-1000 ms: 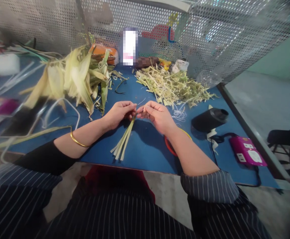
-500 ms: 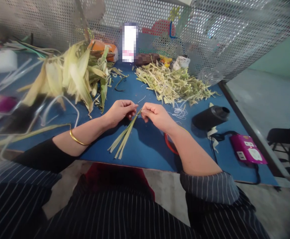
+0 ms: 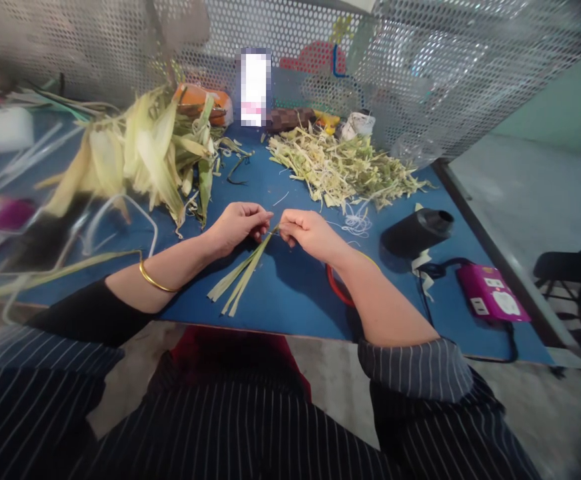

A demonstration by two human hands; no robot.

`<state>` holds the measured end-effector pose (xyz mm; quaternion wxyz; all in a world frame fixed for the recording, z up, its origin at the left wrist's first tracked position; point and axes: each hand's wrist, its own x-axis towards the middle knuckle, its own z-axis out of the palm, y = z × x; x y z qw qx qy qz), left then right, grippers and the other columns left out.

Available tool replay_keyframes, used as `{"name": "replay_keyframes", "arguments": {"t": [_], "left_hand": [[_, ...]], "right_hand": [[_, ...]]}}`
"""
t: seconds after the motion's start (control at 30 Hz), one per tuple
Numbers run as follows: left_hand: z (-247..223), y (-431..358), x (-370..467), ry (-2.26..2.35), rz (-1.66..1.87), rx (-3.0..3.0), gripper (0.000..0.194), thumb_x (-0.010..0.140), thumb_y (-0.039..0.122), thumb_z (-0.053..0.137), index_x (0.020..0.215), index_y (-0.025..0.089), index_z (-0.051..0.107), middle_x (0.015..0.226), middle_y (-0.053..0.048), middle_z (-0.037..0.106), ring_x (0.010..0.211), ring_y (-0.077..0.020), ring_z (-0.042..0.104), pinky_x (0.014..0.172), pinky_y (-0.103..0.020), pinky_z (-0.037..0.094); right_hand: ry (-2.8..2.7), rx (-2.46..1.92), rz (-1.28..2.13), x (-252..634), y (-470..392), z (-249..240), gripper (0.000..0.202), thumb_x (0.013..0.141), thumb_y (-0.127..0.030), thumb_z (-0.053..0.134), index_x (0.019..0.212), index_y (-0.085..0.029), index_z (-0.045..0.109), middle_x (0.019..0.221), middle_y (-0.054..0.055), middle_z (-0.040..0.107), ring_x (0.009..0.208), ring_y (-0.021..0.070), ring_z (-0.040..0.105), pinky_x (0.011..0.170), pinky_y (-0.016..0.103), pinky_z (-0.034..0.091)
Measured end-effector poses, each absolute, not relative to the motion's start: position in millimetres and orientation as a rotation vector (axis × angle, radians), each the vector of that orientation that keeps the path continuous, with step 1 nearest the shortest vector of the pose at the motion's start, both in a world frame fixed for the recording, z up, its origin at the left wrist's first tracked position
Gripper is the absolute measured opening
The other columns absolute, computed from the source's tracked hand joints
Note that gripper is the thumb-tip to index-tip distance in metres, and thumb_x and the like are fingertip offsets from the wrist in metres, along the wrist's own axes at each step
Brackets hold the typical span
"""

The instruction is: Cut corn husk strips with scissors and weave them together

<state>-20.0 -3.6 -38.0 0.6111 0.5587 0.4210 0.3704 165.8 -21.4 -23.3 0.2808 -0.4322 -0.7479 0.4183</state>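
Observation:
A small bundle of pale green husk strips [image 3: 238, 275] lies on the blue table [image 3: 290, 293], fanning toward the near edge. My left hand [image 3: 238, 225] pinches the bundle's top end with curled fingers. My right hand [image 3: 306, 231] meets it from the right and grips the same top end, fingertips nearly touching the left hand's. A gold bangle [image 3: 154, 281] sits on my left forearm.
A heap of whole corn husks [image 3: 145, 153] lies at the back left, a pile of shredded husk [image 3: 343, 170] at the back right. A black cylinder [image 3: 415, 231], a pink device [image 3: 493, 300] with cable, a red ring [image 3: 338, 288] and white thread [image 3: 358, 223] sit to the right. Perforated metal screen behind.
The strip bundle's loose ends have swung left along the table. Both hands stay pinched together at its top, shifted slightly left.

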Motion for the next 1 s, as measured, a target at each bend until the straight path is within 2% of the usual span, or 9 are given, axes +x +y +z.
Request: {"name": "replay_keyframes", "arguments": {"t": [0.17, 0.27, 0.43, 0.6, 0.7, 0.77, 0.83, 0.9, 1.0], "left_hand": [[-35.2, -0.9, -24.0, 0.999, 0.847, 1.196, 0.028, 0.076, 0.038, 0.068, 0.069, 0.012, 0.064, 0.064, -0.002, 0.062, 0.050, -0.0051, 0.051, 0.054, -0.021, 0.044], [-32.3, -0.1, -27.1, 0.972, 0.777, 1.190, 0.026, 0.070, 0.036, 0.074, 0.079, 0.012, 0.070, 0.072, -0.004, 0.066, 0.055, -0.0064, 0.054, 0.059, -0.022, 0.046], [-33.1, -1.8, -27.1, 0.974, 0.729, 1.305, 0.030, 0.061, 0.027, 0.079, 0.087, 0.012, 0.073, 0.072, -0.005, 0.068, 0.058, -0.0096, 0.056, 0.059, -0.024, 0.046], [-37.5, -7.3, -20.3, 1.003, 0.744, 1.532, 0.025, 0.063, 0.030, 0.076, 0.079, 0.011, 0.072, 0.065, -0.003, 0.065, 0.054, -0.0082, 0.050, 0.054, -0.024, 0.040], [-38.7, -8.8, -18.4, 0.983, 0.770, 1.620, 0.021, 0.070, 0.032, 0.071, 0.074, 0.012, 0.067, 0.060, 0.000, 0.059, 0.052, -0.0077, 0.048, 0.053, -0.023, 0.038], [-38.7, -8.1, -18.9, 0.939, 0.784, 1.624, 0.020, 0.074, 0.033, 0.067, 0.075, 0.013, 0.065, 0.061, 0.000, 0.059, 0.053, -0.0081, 0.050, 0.053, -0.023, 0.039], [-38.2, -6.7, -19.9, 0.898, 0.791, 1.599, 0.019, 0.076, 0.032, 0.065, 0.078, 0.014, 0.063, 0.065, -0.002, 0.060, 0.054, -0.0084, 0.051, 0.055, -0.024, 0.040], [-37.5, -5.4, -20.9, 0.866, 0.789, 1.582, 0.018, 0.077, 0.032, 0.064, 0.080, 0.014, 0.063, 0.069, -0.002, 0.061, 0.055, -0.0079, 0.051, 0.055, -0.024, 0.040], [-36.0, -4.9, -21.4, 0.861, 0.775, 1.576, 0.019, 0.080, 0.033, 0.062, 0.082, 0.014, 0.062, 0.071, -0.002, 0.062, 0.057, -0.0075, 0.051, 0.056, -0.023, 0.041]], "right_hand": [[-1.938, -1.091, 1.093, 169.6, -18.8, -20.4, 0.018, 0.085, -0.025, 0.050, 0.070, -0.016, 0.056, 0.077, 0.003, 0.064, 0.070, 0.0114, 0.060, 0.073, 0.027, 0.045], [-1.926, -1.057, 1.003, 171.2, -18.2, -18.4, 0.022, 0.084, -0.026, 0.053, 0.065, -0.016, 0.059, 0.084, 0.004, 0.063, 0.079, 0.0123, 0.058, 0.079, 0.028, 0.043], [-1.793, -1.102, 1.074, 167.5, -20.1, -19.2, 0.020, 0.080, -0.029, 0.059, 0.065, -0.016, 0.061, 0.071, 0.001, 0.059, 0.065, 0.0103, 0.053, 0.070, 0.028, 0.044], [-1.633, -1.091, 1.283, 162.0, -22.5, -24.7, 0.018, 0.077, -0.032, 0.063, 0.072, -0.015, 0.066, 0.067, 0.001, 0.061, 0.062, 0.0093, 0.052, 0.067, 0.026, 0.046], [-1.558, -1.017, 1.320, 162.7, -21.5, -25.4, 0.021, 0.079, -0.033, 0.061, 0.091, -0.018, 0.069, 0.084, 0.002, 0.066, 0.065, 0.0087, 0.055, 0.070, 0.027, 0.048], [-1.504, -0.985, 1.271, 165.1, -19.2, -24.7, 0.031, 0.082, -0.031, 0.056, 0.112, -0.024, 0.062, 0.103, 0.002, 0.065, 0.065, 0.0074, 0.056, 0.071, 0.028, 0.050], [-1.542, -1.012, 1.184, 168.0, -16.2, -24.7, 0.040, 0.082, -0.025, 0.054, 0.122, -0.026, 0.057, 0.113, 0.003, 0.063, 0.060, 0.0064, 0.055, 0.069, 0.029, 0.051], [-1.695, -1.073, 1.104, 170.1, -13.7, -26.7, 0.038, 0.079, -0.020, 0.057, 0.116, -0.023, 0.061, 0.111, 0.005, 0.063, 0.056, 0.0064, 0.054, 0.064, 0.029, 0.050], [-1.947, -1.116, 0.965, 170.7, -12.5, -32.2, 0.021, 0.077, -0.018, 0.059, 0.096, -0.019, 0.068, 0.102, 0.005, 0.063, 0.062, 0.0089, 0.056, 0.064, 0.029, 0.049]]}}
